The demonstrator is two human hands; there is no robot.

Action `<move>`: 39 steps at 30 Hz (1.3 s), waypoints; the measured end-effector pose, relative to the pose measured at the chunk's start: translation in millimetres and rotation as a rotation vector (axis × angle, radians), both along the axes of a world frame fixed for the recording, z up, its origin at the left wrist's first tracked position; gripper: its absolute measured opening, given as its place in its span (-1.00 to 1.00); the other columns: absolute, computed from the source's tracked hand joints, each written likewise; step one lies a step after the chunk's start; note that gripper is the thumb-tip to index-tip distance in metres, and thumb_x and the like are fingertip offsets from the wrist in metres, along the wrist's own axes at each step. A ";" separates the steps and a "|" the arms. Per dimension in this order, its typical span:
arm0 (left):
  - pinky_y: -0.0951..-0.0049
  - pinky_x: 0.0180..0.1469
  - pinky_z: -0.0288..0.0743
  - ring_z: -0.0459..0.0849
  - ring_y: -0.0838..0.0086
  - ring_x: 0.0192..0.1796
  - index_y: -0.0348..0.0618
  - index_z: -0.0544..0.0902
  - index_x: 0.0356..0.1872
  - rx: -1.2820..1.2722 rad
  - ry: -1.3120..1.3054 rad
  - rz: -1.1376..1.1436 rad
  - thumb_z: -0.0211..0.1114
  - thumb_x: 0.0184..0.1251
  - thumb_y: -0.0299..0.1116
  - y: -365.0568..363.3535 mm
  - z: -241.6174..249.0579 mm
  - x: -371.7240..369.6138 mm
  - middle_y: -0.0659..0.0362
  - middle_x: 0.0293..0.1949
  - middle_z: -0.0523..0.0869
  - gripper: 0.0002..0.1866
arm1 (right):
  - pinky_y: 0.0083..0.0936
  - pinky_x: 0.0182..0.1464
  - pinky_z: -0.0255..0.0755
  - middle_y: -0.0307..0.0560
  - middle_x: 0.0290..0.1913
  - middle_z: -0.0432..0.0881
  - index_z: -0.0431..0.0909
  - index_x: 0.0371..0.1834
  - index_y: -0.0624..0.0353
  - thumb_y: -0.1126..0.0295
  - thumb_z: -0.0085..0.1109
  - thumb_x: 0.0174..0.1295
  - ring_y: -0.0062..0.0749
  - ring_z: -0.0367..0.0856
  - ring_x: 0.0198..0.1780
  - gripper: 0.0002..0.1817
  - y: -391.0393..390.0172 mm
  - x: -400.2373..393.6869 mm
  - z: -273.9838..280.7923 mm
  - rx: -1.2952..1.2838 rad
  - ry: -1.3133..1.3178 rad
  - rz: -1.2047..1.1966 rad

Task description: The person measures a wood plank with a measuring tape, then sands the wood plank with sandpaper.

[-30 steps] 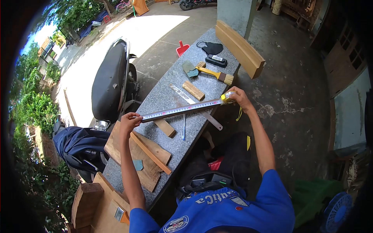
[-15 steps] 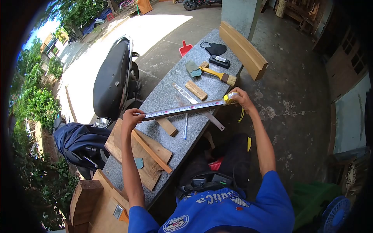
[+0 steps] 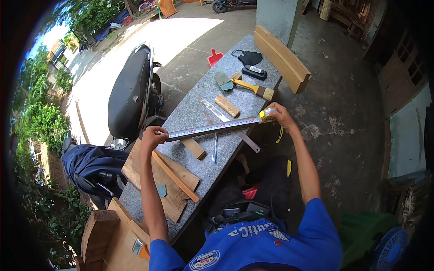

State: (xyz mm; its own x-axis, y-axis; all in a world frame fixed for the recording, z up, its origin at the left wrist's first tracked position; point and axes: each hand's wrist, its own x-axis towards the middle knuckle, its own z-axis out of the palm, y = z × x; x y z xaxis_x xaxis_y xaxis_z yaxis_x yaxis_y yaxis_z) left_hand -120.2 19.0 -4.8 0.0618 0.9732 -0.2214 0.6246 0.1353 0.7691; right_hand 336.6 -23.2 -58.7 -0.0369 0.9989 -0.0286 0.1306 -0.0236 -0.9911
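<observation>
A tape measure (image 3: 267, 114) with a yellow case is gripped in my right hand (image 3: 281, 116), near the granite table's front edge. Its white blade (image 3: 212, 128) stretches out to the left, over the table, and my left hand (image 3: 155, 137) pinches the far end. A dark edge shows along the blade's lower side. Under the blade lie a metal ruler (image 3: 230, 125), a pen (image 3: 215, 149) and a small wood block (image 3: 193, 148). Another wood block (image 3: 227, 105) rests just beyond the blade. Below my left hand, a thin wooden strip (image 3: 176, 177) lies across a wide board (image 3: 169, 198).
On the granite table (image 3: 181, 110) are a yellow-handled brush (image 3: 253, 88), sandpaper pieces (image 3: 224, 81), a black case (image 3: 254, 72) and a black mask (image 3: 248, 57). A long wooden beam (image 3: 282, 58) lies at the far end. A motorbike (image 3: 129, 92) stands beyond the table.
Both hands keep their hold on the tape measure, which stays stretched out. The view has shifted very slightly; nothing on the table has moved.
</observation>
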 end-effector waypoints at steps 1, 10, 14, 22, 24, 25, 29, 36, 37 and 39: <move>0.65 -0.54 0.44 0.57 0.60 -0.60 -0.29 0.64 -0.44 -0.005 0.005 -0.003 0.33 -0.12 -0.52 0.8 -0.4 -0.6 0.14 -0.64 0.61 -0.86 | -0.73 -0.51 0.25 -0.30 -0.45 0.51 0.44 -0.31 0.09 0.16 0.08 -0.05 -0.71 0.40 -0.46 -0.71 -0.1 0.1 0.0 -0.005 0.005 0.001; 0.62 -0.48 0.49 0.59 0.56 -0.51 -0.27 0.63 -0.29 -0.164 -0.100 -0.036 0.30 -0.02 -0.51 5.7 -0.1 -4.1 0.14 -0.48 0.63 -0.80 | -0.66 -0.45 0.32 -0.26 -0.40 0.54 0.44 -0.27 0.10 0.12 0.10 -0.03 -0.65 0.47 -0.38 -0.66 5.0 5.8 -14.7 0.002 0.085 0.031; 0.60 -0.42 0.53 0.60 0.54 -0.49 -0.28 0.63 -0.24 -0.233 -0.164 0.001 0.26 0.04 -0.50 2.8 4.0 0.8 0.14 -0.48 0.61 -0.79 | -0.48 -0.32 0.48 -0.18 -0.31 0.54 0.42 -0.21 0.15 0.07 0.16 -0.02 -0.51 0.54 -0.28 -0.58 1.8 2.2 -3.1 -0.121 0.207 0.019; 0.59 -0.35 0.58 0.62 0.47 -0.47 -0.34 0.61 -0.27 -0.220 -0.249 0.062 0.23 0.06 -0.53 4.0 -7.1 -1.2 0.11 -0.46 0.60 -0.81 | -0.18 -0.12 0.52 -0.09 -0.19 0.52 0.38 -0.14 0.17 0.09 0.23 -0.04 -0.31 0.56 -0.13 -0.52 0.4 0.6 -5.5 -0.222 0.488 0.059; 0.59 -0.34 0.58 0.63 0.46 -0.46 -0.35 0.61 -0.28 -0.214 -0.232 0.077 0.22 0.07 -0.54 2.8 -7.1 0.1 0.11 -0.44 0.60 -0.83 | -0.18 -0.11 0.52 -0.07 -0.18 0.53 0.38 -0.12 0.16 0.11 0.24 -0.05 -0.29 0.56 -0.12 -0.51 1.0 2.7 -6.3 -0.241 0.491 0.085; 0.58 -0.34 0.58 0.63 0.46 -0.45 -0.34 0.60 -0.28 -0.212 -0.235 0.075 0.22 0.07 -0.54 2.8 -7.6 -0.5 0.10 -0.43 0.60 -0.83 | -0.18 -0.11 0.52 -0.06 -0.17 0.53 0.38 -0.11 0.16 0.11 0.24 -0.05 -0.29 0.56 -0.12 -0.51 1.9 4.6 -6.1 -0.248 0.493 0.096; 0.58 -0.32 0.58 0.64 0.45 -0.42 -0.34 0.60 -0.28 -0.197 -0.256 0.072 0.21 0.08 -0.54 3.1 -12.4 -2.0 0.10 -0.43 0.60 -0.84 | -0.17 -0.12 0.53 -0.03 -0.13 0.53 0.37 -0.07 0.15 0.13 0.26 -0.07 -0.22 0.57 -0.11 -0.48 6.4 15.1 -2.0 -0.411 0.473 0.237; 0.57 -0.31 0.59 0.64 0.45 -0.41 -0.34 0.60 -0.29 -0.163 -0.278 0.080 0.20 0.08 -0.54 -0.2 -13.7 -1.1 0.10 -0.41 0.60 -0.84 | -0.24 -0.14 0.54 -0.08 -0.12 0.53 0.33 -0.07 0.10 0.17 0.36 -0.20 -0.20 0.57 -0.11 -0.40 14.5 25.3 3.3 -0.412 0.336 0.510; 0.56 -0.30 0.59 0.64 0.44 -0.40 -0.34 0.59 -0.29 -0.165 -0.305 0.081 0.20 0.08 -0.54 -0.5 -15.3 -2.4 0.09 -0.40 0.60 -0.85 | -0.26 -0.14 0.54 -0.09 -0.12 0.53 0.33 -0.07 0.09 0.18 0.37 -0.21 -0.22 0.57 -0.11 -0.40 14.8 25.9 2.9 -0.380 0.317 0.541; 0.55 -0.30 0.59 0.64 0.44 -0.39 -0.35 0.59 -0.29 -0.170 -0.359 0.084 0.19 0.09 -0.54 -2.2 -15.8 -3.2 0.08 -0.39 0.59 -0.85 | -0.28 -0.13 0.53 -0.12 -0.13 0.53 0.33 -0.10 0.09 0.19 0.39 -0.23 -0.27 0.57 -0.11 -0.40 17.4 26.0 4.5 -0.372 0.307 0.521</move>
State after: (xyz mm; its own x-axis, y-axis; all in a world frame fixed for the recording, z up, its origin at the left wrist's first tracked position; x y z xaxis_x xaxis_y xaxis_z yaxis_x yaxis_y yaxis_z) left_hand -123.4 16.8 -20.6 0.0864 0.9296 -0.3582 0.3022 0.3181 0.8986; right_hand 362.6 -5.8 -54.2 -0.5682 0.7753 -0.2758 -0.0671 -0.3777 -0.9235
